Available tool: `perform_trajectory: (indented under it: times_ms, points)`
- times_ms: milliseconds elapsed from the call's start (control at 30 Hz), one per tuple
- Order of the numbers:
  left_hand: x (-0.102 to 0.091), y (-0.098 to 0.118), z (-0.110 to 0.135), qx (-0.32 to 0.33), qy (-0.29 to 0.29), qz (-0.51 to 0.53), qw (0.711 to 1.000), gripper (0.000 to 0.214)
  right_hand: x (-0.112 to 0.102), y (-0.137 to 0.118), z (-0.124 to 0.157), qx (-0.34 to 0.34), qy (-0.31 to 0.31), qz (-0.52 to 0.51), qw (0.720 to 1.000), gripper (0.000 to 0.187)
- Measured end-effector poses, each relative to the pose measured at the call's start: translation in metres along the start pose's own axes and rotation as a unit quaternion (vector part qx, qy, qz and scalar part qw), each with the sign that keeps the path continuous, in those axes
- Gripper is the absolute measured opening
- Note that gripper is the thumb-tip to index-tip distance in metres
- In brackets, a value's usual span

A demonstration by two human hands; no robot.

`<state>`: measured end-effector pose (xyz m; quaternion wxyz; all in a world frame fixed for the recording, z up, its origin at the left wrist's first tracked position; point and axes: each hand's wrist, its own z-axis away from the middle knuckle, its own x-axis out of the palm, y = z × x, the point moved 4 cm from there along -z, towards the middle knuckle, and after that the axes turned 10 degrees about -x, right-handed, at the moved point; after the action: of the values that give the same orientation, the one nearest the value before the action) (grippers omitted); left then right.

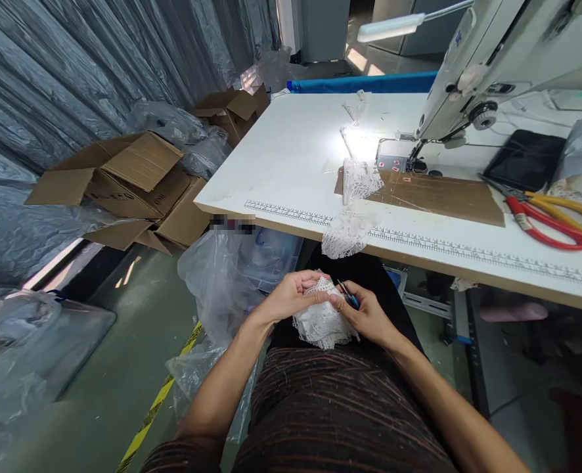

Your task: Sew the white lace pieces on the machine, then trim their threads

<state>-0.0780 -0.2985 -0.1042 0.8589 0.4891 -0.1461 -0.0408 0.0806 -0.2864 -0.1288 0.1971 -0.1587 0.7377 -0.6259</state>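
A bunched piece of white lace [324, 325] lies over my lap, below the table's front edge. My left hand [295, 295] pinches its upper edge between thumb and fingers. Close beside it, my right hand [362, 312] is closed around small blue thread snips [349, 297], their blades pointing up and to the left. The right thumb also meets the lace near the left thumb. Another white lace strip [353, 226] trails across the table and hangs over its front edge. How the two lace pieces connect cannot be made out.
A sewing machine [461, 85] stands on the white table [281, 151], with brown cardboard [443, 197] in front of it. Red-handled scissors [547, 223] and a black tablet-like object [525, 159] lie at right. Open cardboard boxes [133, 174] and plastic bags [212, 276] fill the left side.
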Motion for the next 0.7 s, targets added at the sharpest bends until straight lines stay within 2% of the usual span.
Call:
perform_trajectory:
  times_ms: [133,233,333,433,533,600,700]
  points:
    - [-0.002,-0.004,-0.001,0.004,0.006,0.002,1.000,0.048,0.001,-0.001,0.002,0.009,0.003,-0.006,1.000,0.036]
    - [-0.005,-0.013,-0.003,-0.002,0.016,-0.025,1.000,0.042,0.001,0.003,0.011,0.027,-0.045,-0.002,0.999,0.037]
    - [-0.015,-0.014,-0.010,0.030,0.077,-0.097,0.992,0.048,-0.005,0.009,0.022,0.046,-0.087,0.098,0.990,0.036]
    - [-0.024,0.004,-0.020,0.104,0.155,-0.147,0.971,0.055,-0.019,0.005,0.025,0.035,-0.049,0.218,0.974,0.034]
    - [-0.022,0.029,-0.028,0.157,0.188,-0.147,0.958,0.039,-0.027,-0.014,0.020,-0.010,-0.011,0.237,0.971,0.029]
    - [-0.012,0.039,-0.029,0.177,0.198,-0.178,0.948,0.029,-0.030,-0.031,0.015,-0.053,0.008,0.229,0.972,0.024]
    - [0.011,0.036,-0.022,0.217,0.175,-0.296,0.913,0.034,-0.030,-0.052,0.009,-0.111,0.033,0.224,0.968,0.020]
